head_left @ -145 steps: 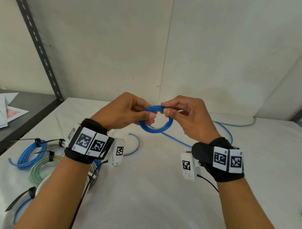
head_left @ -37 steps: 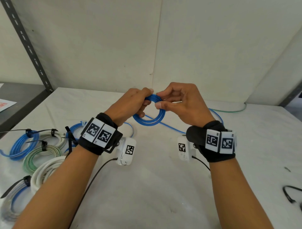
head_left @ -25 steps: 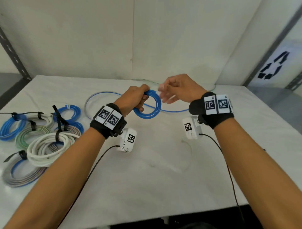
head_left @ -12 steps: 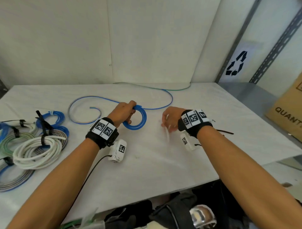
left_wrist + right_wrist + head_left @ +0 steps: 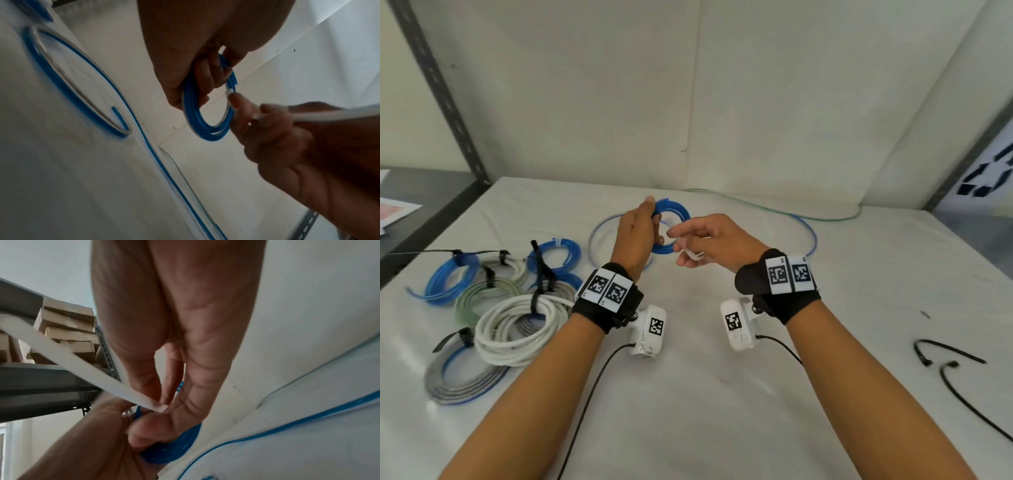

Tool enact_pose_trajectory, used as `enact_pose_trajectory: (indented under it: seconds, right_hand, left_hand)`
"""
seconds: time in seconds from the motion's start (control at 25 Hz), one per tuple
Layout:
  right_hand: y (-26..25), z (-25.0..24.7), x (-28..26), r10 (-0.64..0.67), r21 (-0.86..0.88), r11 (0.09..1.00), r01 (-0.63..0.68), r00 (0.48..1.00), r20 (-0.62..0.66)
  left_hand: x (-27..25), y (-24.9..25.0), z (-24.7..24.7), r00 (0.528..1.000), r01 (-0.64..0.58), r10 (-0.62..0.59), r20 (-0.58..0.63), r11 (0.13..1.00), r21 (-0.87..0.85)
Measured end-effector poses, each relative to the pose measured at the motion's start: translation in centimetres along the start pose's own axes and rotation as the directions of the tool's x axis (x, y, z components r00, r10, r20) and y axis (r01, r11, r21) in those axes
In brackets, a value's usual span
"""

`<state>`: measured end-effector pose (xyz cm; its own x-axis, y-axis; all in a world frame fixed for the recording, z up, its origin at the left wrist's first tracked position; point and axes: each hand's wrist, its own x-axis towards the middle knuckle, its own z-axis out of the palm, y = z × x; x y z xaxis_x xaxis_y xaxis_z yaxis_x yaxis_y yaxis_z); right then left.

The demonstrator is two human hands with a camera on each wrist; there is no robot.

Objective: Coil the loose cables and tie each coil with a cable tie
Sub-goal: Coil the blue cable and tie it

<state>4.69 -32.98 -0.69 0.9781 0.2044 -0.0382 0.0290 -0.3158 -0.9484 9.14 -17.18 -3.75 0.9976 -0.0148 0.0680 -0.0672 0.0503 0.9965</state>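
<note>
White-covered table [image 5: 722,394], surface lightly creased. At the left, a cluster of tied cable coils: blue coil [image 5: 446,282], green coil [image 5: 482,301], thick white coil [image 5: 517,329] overlapping its neighbours, grey-and-blue coil [image 5: 460,380] nearest the front edge, and a further blue coil [image 5: 556,257] behind. A loose blue cable [image 5: 810,233] curves along the rear. Two black cable ties [image 5: 948,359] lie apart at the right.

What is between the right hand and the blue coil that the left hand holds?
A white cable tie, pinched by the right hand, bridges that gap, its tip at the blue coil in the left hand. The left wrist view shows it best.
</note>
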Motion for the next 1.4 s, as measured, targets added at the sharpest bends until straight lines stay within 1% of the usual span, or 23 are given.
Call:
enact_pose_trajectory:
  seconds: [0.08,0.12,0.2,0.28,0.32,0.44,0.52,0.72,0.84,0.96,1.08,1.2,1.28,1.32,1.4]
  right_hand:
    - [-0.3,1.0,1.6,-0.007,-0.019,1.000,0.007,1.000,-0.004]
    - [-0.5,1.4,1.9,-0.015,-0.014,1.000,0.014,0.999,-0.042]
    - [-0.7,2.5,2.9,-0.025,0.054,0.998,0.032,0.990,-0.139]
    - [-0.7,3.4,3.7,-0.019,0.093,0.995,0.040,0.976,-0.216]
    - [-0.7,3.6,3.9,-0.002,0.098,0.995,0.025,0.974,-0.228]
    - [-0.8,3.4,4.1,0.094,0.084,0.993,-0.082,0.984,-0.151]
    - [-0.7,3.3,4.0,0.107,0.094,0.991,-0.094,0.983,-0.150]
    - [0.0,3.8,3.9,0.040,0.153,0.988,0.007,0.953,-0.302]
    - [-0.1,4.1,3.8,-0.006,0.179,0.981,0.070,0.942,-0.334]
    - [-0.5,4.4,3.6,-0.120,0.178,0.965,0.193,0.927,-0.356]
    - [-0.5,4.5,3.3,-0.216,0.130,0.953,0.272,0.917,-0.336]
    - [-0.4,4.4,3.1,-0.230,0.126,0.952,0.281,0.920,-0.317]
    - [-0.6,4.3,2.9,-0.219,0.162,0.948,0.274,0.931,-0.292]
    - [-0.8,4.0,2.8,-0.217,0.188,0.945,0.266,0.944,-0.247]
    - [-1.0,3.3,2.3,-0.220,0.227,0.945,0.234,0.972,-0.086]
  left_hand:
    - [0.4,0.1,-1.1,0.997,-0.076,0.077,-0.021,0.997,0.029]
    - [0.4,0.1,-1.3,0.993,-0.118,0.119,-0.019,0.992,0.043]
    - [0.6,0.0,-1.8,0.979,-0.201,0.203,-0.027,0.978,0.060]
    - [0.7,-0.3,-2.1,0.967,-0.249,0.252,-0.033,0.966,0.073]
    - [0.7,-0.3,-2.2,0.963,-0.264,0.267,-0.034,0.961,0.084]
    - [0.7,-0.4,-2.7,0.956,-0.289,0.293,-0.030,0.951,0.110]
    - [0.6,-0.2,-2.7,0.955,-0.292,0.296,-0.013,0.948,0.125]
    - [0.5,-0.1,-3.0,0.956,-0.290,0.295,-0.010,0.946,0.145]
    - [0.5,-0.2,-3.0,0.953,-0.299,0.302,-0.003,0.943,0.150]
    - [0.5,-0.3,-3.0,0.947,-0.322,0.318,0.050,0.932,0.163]
    - [0.3,-0.4,-2.9,0.953,-0.299,0.292,0.077,0.946,0.122]
    - [0.2,-0.3,-2.9,0.930,-0.366,0.360,0.071,0.923,0.117]
    - [0.1,-0.3,-3.0,0.914,-0.404,0.399,0.065,0.907,0.119]
    - [0.1,-0.2,-3.1,0.911,-0.413,0.409,0.056,0.904,0.112]
    - [0.2,-0.2,-3.3,0.914,-0.406,0.405,0.020,0.911,0.073]
